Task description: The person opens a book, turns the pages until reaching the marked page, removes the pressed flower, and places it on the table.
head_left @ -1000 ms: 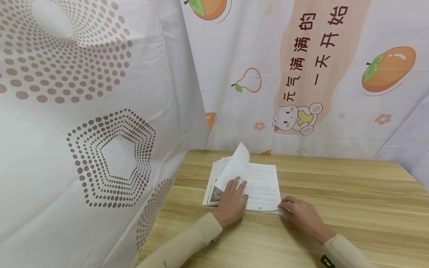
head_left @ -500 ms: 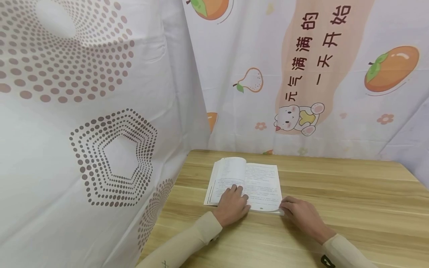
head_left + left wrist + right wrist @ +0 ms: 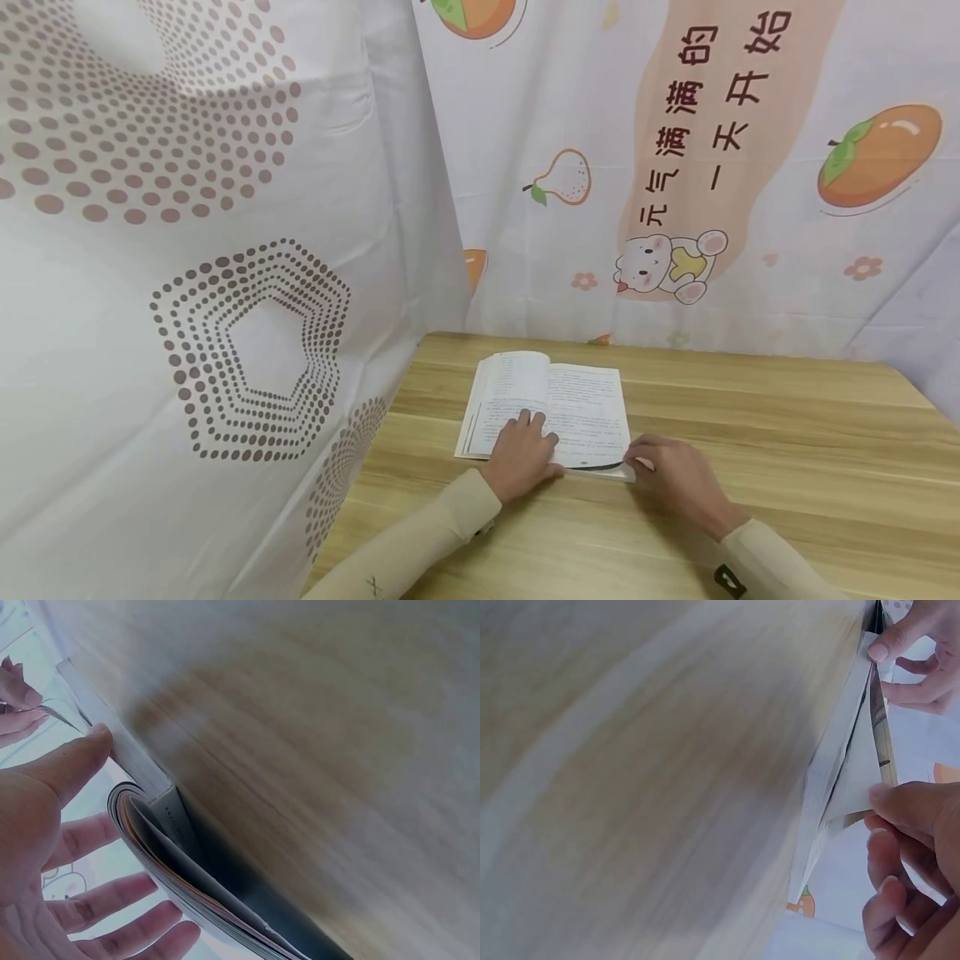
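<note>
An open book (image 3: 588,400) with printed white pages lies on the wooden table. My left hand (image 3: 522,458) rests across the lower middle of it, fingers on the left-hand page. In the left wrist view that hand's fingers are spread over the curved pages (image 3: 180,881), and its thumb is at the book's lower edge near the spine (image 3: 174,817). At the lower right corner my right hand (image 3: 675,479) pinches the edge of a page. The right wrist view shows the lifted page (image 3: 861,776) between thumb and forefinger, raised off the page block (image 3: 825,765).
Wooden table surface (image 3: 750,417) extends to the right of the book. A white curtain with brown dots (image 3: 262,350) hangs at the left. Behind the table is a cloth (image 3: 525,275) printed with fruit, a bear and writing.
A leaf that stood half raised under my left hand now lies flat on the left side. My right hand has lifted the lower right page corner, with a dark gap showing beneath.
</note>
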{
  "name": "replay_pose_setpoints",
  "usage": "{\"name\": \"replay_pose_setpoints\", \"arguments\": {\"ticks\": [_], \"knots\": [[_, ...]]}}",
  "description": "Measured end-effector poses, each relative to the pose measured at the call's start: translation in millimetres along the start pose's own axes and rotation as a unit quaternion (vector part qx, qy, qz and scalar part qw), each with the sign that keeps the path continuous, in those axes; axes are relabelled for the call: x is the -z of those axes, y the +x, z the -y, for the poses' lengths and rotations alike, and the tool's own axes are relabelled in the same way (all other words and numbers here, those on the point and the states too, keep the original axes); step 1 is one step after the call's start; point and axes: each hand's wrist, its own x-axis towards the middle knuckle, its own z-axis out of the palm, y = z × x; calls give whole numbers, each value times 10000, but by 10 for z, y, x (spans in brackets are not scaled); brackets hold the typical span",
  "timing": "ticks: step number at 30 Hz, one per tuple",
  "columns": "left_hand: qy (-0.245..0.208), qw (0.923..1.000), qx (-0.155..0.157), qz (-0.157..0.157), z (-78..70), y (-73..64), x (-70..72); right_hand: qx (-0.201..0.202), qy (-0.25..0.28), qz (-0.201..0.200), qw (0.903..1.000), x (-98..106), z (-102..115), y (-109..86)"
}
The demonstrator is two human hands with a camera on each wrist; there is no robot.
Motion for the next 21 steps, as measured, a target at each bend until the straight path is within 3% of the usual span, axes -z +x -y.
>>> {"name": "replay_pose_setpoints", "arguments": {"ticks": [8,15,21], "knots": [[-109,9999,-3,-91,46,1,-8,-525,-102,139,9985,64,-4,13],[-129,9992,182,-343,43,3,17,-552,-59,385,9977,83,-8,-25],[-109,9933,455,-1054,24,32,-25,-132,-101,366,9992,45,13,-46]]}}
